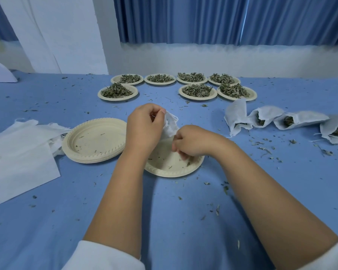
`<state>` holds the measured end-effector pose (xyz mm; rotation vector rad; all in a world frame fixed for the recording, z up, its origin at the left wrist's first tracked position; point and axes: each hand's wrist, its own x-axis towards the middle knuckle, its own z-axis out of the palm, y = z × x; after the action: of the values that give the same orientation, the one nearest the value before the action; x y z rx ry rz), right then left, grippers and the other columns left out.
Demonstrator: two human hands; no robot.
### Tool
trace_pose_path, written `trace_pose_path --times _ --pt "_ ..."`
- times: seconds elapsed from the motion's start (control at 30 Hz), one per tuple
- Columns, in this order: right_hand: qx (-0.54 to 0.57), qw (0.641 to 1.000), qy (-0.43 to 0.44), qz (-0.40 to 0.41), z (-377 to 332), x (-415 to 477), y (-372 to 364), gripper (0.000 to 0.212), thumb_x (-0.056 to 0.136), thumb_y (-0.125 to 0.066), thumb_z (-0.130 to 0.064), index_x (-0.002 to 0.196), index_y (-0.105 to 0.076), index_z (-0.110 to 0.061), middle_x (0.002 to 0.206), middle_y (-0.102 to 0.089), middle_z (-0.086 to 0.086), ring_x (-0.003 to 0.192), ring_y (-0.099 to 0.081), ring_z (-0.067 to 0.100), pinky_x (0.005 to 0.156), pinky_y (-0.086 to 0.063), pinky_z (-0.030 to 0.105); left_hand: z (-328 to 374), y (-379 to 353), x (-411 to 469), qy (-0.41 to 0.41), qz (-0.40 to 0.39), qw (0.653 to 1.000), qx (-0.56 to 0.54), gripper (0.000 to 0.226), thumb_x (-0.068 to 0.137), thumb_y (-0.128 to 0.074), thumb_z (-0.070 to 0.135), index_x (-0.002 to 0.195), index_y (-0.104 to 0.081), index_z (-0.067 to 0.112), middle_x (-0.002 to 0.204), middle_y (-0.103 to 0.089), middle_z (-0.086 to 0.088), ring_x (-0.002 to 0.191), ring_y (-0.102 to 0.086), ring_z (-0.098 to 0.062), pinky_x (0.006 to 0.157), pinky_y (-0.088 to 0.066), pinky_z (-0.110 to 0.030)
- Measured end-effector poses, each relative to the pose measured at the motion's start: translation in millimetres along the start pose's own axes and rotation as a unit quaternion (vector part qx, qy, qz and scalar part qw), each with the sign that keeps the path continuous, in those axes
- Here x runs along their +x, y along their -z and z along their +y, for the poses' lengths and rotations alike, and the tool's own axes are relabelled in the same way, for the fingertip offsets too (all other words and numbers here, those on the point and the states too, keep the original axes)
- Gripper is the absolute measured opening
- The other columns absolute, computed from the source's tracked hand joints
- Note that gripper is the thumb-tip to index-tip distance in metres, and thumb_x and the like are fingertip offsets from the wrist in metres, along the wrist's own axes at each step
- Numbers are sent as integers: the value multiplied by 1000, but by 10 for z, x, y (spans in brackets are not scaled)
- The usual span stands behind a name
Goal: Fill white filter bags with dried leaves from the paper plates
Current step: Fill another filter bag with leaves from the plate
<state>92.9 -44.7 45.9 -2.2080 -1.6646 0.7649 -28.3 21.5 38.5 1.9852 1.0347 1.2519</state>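
Bag (171, 126) hangs pinched by left hand (144, 127), right hand (191, 140).

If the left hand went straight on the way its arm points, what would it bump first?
Probably the leaf plate second from left in the far row; only cloth lies between it and the left hand, which grips the filter bag. Depth is unclear.

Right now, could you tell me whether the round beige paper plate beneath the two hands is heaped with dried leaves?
No, the round beige paper plate holds only a few scattered leaf crumbs.
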Motion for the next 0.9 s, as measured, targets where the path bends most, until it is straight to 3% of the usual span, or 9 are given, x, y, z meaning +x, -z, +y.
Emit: trace_pose_path --times 0.1,0.17,0.3,0.43,0.53,0.67,0.77,0.83,0.9 --pt "107 993 7 -46 -24 -70 55 31 95 -36 0 97 -67 4 80 -66 12 66 -64 22 73 -59 33 -2 3 -2 1 4 1000 -4 15 95 -58 20 82 -66 22 79 -67 11 81 -63 -12 75 -49 -27" --pt "66 998 6 -16 -13 -85 104 31 94 -37 2 95 -68 0 84 -68 15 66 -62 22 70 -59 32 -5 3 -1 5 5 1000 -8 16 95 -58 20 81 -65 24 79 -66 11 80 -63 -11 74 -49 -25" --pt "-85 996 -8 -24 -13 -93 69 27 92 -42 1 96 -68 -5 96 -73 18 83 -71 28 84 -56 39 -11 -3 3 3 3 1000 -7 16 95 -58 21 81 -66 24 80 -67 12 81 -63 -9 73 -48 -22" --pt "45 996 14 -69 -82 -102 -21 33 95 -32 1 88 -65 -4 83 -66 12 70 -69 24 69 -60 27 -17 -4 4 -1 6 1000 -6 15 94 -58 20 82 -67 22 79 -67 12 80 -63 -10 75 -50 -25" --pt "128 987 59 -71 -97 -80 -40 35 93 -30 4 95 -65 0 91 -68 18 77 -70 25 76 -61 29 -19 -2 8 0 8 1000 -8 13 94 -59 19 85 -69 20 82 -69 7 82 -64 -13 77 -51 -30" --pt "67 990 110 -62 -18 -95 46 24 86 -53 3 97 -69 -12 98 -69 10 74 -68 17 73 -58 26 -17 7 17 3 10 1000 -2 17 94 -58 20 80 -64 26 79 -66 14 80 -63 -10 75 -49 -25" --pt "-9 989 117 -88 28 -89 33 29 81 -71 -7 105 -72 -22 101 -68 -5 91 -69 22 75 -56 26 -15 7 13 4 9 1000 -5 17 94 -58 20 79 -65 26 79 -66 15 80 -63 -8 74 -48 -22" --pt "-46 986 134 -88 2 -76 -26 31 79 -76 -13 106 -72 -27 99 -68 -8 90 -66 16 78 -56 25 -16 7 13 2 10 1000 -6 17 94 -58 20 80 -65 25 79 -66 14 81 -63 -8 74 -49 -22" --pt "-41 985 146 -81 -24 -64 -77 28 79 -76 -14 103 -75 -29 86 -69 -13 75 -63 2 62 -49 12 -18 7 14 -2 11 1000 -5 16 94 -58 20 81 -66 24 79 -66 14 81 -63 -8 74 -49 -22"
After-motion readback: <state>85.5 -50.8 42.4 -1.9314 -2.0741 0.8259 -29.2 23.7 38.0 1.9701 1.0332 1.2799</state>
